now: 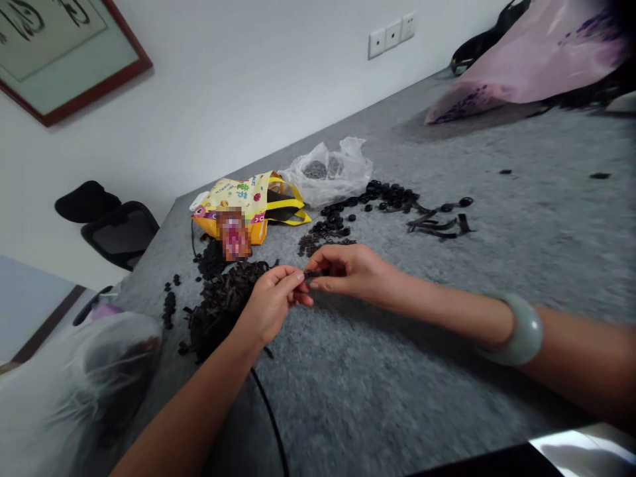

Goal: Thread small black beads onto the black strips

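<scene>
Both hands meet over the grey table [397, 371], fingertips almost touching. Between them is a small dark strip [314, 272], mostly hidden by the fingers. My left hand [272, 299] pinches one end with thumb and forefinger. From the other side, my right hand [355, 273] closes thumb and fingers on it. A heap of dark strips [218, 308] lies beside and behind my left hand. Beyond my right hand are small dark brown bits [320, 244] and a scatter of black ring-like coils [390, 193]. Several longer black strips [440, 226] lie farther right.
A yellow printed bag [238, 189] and a crumpled clear plastic bag [340, 175] stand behind the heap. A pink bag [527, 66] sits at back right. A black cable [271, 414] runs near my left forearm; a translucent bag [64, 391] is at the left edge.
</scene>
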`<state>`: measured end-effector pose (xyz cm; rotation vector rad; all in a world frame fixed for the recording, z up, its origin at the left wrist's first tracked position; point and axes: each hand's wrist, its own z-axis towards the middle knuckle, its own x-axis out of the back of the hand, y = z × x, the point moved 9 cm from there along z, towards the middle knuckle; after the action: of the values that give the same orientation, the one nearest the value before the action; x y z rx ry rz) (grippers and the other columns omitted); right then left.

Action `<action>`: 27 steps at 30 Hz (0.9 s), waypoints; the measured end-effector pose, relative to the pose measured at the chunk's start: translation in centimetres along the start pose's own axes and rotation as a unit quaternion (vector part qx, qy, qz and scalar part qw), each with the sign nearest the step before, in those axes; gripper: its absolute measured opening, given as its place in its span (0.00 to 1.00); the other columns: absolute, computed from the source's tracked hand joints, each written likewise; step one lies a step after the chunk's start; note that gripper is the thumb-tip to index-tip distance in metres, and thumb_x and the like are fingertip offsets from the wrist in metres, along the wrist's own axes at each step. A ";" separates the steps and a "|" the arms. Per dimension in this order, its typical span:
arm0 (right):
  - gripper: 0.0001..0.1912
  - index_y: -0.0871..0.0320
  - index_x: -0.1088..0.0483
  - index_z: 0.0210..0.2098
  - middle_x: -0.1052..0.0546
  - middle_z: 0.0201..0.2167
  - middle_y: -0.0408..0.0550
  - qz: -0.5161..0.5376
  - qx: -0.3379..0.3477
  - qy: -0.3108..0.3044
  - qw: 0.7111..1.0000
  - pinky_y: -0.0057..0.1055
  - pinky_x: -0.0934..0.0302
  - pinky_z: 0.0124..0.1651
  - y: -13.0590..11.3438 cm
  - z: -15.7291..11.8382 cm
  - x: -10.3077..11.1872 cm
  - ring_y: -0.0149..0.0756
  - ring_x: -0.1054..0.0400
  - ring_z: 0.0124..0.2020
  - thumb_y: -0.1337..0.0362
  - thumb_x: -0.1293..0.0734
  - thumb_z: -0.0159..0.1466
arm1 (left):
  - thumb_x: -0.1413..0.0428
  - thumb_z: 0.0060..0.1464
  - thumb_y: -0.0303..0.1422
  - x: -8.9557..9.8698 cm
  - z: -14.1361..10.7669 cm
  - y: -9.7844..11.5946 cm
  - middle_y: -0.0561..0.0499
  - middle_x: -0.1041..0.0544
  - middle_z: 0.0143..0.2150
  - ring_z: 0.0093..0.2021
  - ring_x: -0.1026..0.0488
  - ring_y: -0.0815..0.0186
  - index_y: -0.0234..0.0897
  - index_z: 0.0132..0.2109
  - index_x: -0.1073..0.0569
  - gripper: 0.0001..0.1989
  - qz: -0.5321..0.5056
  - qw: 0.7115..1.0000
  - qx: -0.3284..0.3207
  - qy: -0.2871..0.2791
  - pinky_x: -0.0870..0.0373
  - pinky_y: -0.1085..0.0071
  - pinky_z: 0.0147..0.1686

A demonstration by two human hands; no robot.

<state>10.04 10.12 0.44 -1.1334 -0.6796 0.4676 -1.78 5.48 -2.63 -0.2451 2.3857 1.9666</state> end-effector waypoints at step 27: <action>0.17 0.60 0.24 0.39 0.28 0.26 0.41 0.169 -0.023 0.031 0.985 0.23 0.48 0.20 0.2 0.4 0.2 0.25 0.42 0.22 0.55 0.24 0.57 | 0.36 0.50 0.29 -0.4 -0.7 2.2 0.51 0.22 0.31 0.32 0.25 0.68 0.34 0.36 0.23 0.05 -0.174 0.983 -0.053 -0.015 0.28 0.71 0.36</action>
<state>9.96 10.57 0.43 -1.3076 -0.4456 0.7039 -1.71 5.19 -0.28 -0.5886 2.0504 1.9144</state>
